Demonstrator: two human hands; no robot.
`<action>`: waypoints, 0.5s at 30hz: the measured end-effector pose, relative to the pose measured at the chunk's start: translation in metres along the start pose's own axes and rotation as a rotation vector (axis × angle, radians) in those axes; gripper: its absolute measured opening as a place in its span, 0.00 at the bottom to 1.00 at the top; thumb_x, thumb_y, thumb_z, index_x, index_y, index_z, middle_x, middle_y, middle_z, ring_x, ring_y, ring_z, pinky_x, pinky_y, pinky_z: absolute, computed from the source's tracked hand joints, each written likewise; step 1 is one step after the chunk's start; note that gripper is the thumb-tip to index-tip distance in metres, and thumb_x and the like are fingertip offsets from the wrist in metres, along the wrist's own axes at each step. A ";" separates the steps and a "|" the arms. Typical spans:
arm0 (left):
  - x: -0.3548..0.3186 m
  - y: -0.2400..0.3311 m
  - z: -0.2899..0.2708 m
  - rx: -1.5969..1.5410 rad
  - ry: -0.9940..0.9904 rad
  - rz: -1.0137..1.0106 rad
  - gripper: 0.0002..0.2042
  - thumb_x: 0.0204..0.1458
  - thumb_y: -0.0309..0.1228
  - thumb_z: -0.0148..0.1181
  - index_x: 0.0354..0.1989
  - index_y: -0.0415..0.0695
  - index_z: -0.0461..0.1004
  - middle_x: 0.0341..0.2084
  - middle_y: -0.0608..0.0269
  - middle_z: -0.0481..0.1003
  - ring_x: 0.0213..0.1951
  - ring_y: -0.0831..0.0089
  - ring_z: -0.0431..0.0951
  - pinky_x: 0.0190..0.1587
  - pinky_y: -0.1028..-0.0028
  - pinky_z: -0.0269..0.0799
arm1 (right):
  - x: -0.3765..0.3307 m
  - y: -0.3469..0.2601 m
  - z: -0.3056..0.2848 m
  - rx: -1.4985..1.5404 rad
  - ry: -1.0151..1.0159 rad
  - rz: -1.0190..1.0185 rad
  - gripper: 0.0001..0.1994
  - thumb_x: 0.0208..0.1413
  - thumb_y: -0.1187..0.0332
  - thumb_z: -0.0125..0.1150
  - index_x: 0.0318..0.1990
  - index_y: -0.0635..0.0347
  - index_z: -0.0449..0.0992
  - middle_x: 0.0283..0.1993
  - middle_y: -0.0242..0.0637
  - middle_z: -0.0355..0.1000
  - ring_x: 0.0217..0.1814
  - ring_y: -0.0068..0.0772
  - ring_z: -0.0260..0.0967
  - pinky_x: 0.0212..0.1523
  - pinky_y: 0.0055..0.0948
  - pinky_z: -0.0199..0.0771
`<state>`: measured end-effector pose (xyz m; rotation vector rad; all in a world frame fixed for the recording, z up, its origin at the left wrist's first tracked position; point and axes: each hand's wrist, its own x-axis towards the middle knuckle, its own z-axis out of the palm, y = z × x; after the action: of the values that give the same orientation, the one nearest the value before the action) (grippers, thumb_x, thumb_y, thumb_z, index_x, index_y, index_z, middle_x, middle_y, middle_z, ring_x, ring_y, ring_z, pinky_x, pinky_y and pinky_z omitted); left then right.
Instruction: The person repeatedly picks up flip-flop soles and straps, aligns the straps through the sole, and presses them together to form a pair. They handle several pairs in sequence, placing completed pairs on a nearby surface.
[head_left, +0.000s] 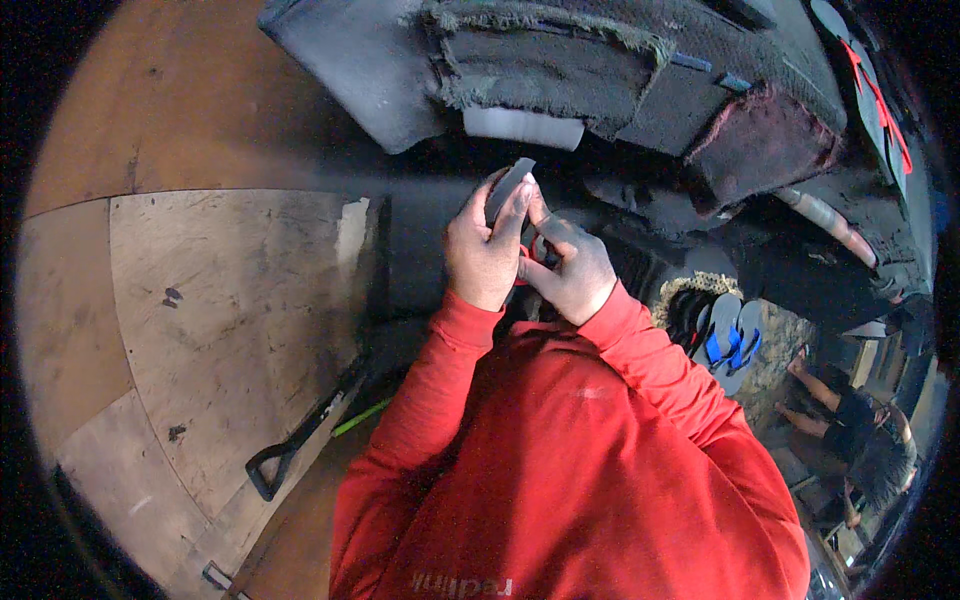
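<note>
We are pinching the grey rubber piece (508, 187) upright in the left hand (485, 250) — the right hand (570, 270), curled shut on a hidden red-handled tool (527, 255), should be working slowly, clear of our fingertips.

Both hands (530, 255) on a small grey piece (507, 188).

The board (230, 330) lies left of both hands; the sandals (725, 340) right; fabric pile (620, 80) ahead.
</note>
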<state>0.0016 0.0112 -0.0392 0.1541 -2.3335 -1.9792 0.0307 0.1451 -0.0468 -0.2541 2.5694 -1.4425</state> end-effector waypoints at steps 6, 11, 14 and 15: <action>0.022 0.014 -0.005 0.265 0.023 0.034 0.15 0.55 0.38 0.63 0.42 0.38 0.78 0.33 0.46 0.79 0.34 0.53 0.82 0.35 0.65 0.75 | 0.026 0.011 0.017 0.563 -0.039 0.044 0.31 0.47 0.70 0.72 0.61 0.56 0.70 0.40 0.39 0.76 0.40 0.27 0.76 0.43 0.28 0.76; 0.028 0.024 -0.012 0.593 0.006 0.073 0.16 0.54 0.42 0.63 0.36 0.39 0.79 0.27 0.46 0.78 0.30 0.47 0.79 0.31 0.59 0.74 | 0.026 0.017 0.015 0.800 -0.269 0.178 0.20 0.51 0.77 0.67 0.53 0.64 0.74 0.47 0.32 0.76 0.48 0.21 0.72 0.52 0.27 0.72; 0.031 0.022 -0.008 0.672 -0.017 0.040 0.14 0.55 0.41 0.63 0.34 0.40 0.79 0.24 0.52 0.79 0.25 0.57 0.80 0.29 0.64 0.73 | 0.028 0.021 0.008 0.810 -0.311 0.174 0.17 0.52 0.76 0.67 0.51 0.64 0.76 0.46 0.33 0.77 0.47 0.22 0.72 0.51 0.26 0.73; 0.032 0.019 -0.006 0.705 -0.013 0.013 0.13 0.55 0.40 0.63 0.34 0.40 0.79 0.23 0.55 0.79 0.23 0.62 0.80 0.28 0.67 0.73 | 0.030 0.022 0.007 0.852 -0.308 0.126 0.16 0.52 0.74 0.68 0.49 0.64 0.78 0.45 0.34 0.78 0.46 0.22 0.73 0.49 0.26 0.74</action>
<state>-0.0304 0.0045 -0.0200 0.1612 -2.9118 -1.0648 0.0017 0.1440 -0.0714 -0.1569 1.5261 -2.0777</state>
